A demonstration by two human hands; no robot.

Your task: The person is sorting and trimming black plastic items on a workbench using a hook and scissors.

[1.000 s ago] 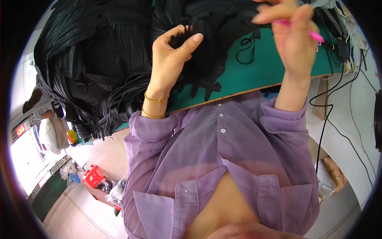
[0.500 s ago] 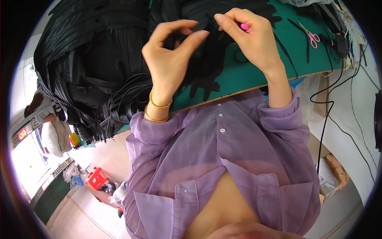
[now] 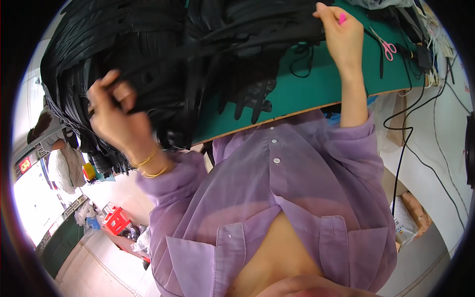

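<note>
A large heap of black, flat, strap-like strips (image 3: 143,44) covers the left and middle of the green table top (image 3: 316,72). Over the heap's near left part is my left hand (image 3: 116,114), smeared by motion, with its fingers bent; whether it grips a strip I cannot make out. My right hand (image 3: 344,42) is closed at the heap's right end. A small pink object (image 3: 342,19) shows inside that fist, its kind hidden. Thumb and forefinger are pinched beside the end of the dark strips. Several flat black pieces with finger-like ends (image 3: 255,101) lie near the table's front edge.
Pink-handled scissors (image 3: 389,51) lie on the table's right side, near a black adapter (image 3: 424,58) and tangled cables. A thin black cord loop (image 3: 301,62) rests on the green surface. A yellow tape roll (image 3: 89,172) is at the left, and a red crate (image 3: 116,220) stands on the floor.
My left hand has swung left and nearer over the heap. My right hand has moved right and slightly away with the pink object still in it. Dark strips now stretch across toward it.
</note>
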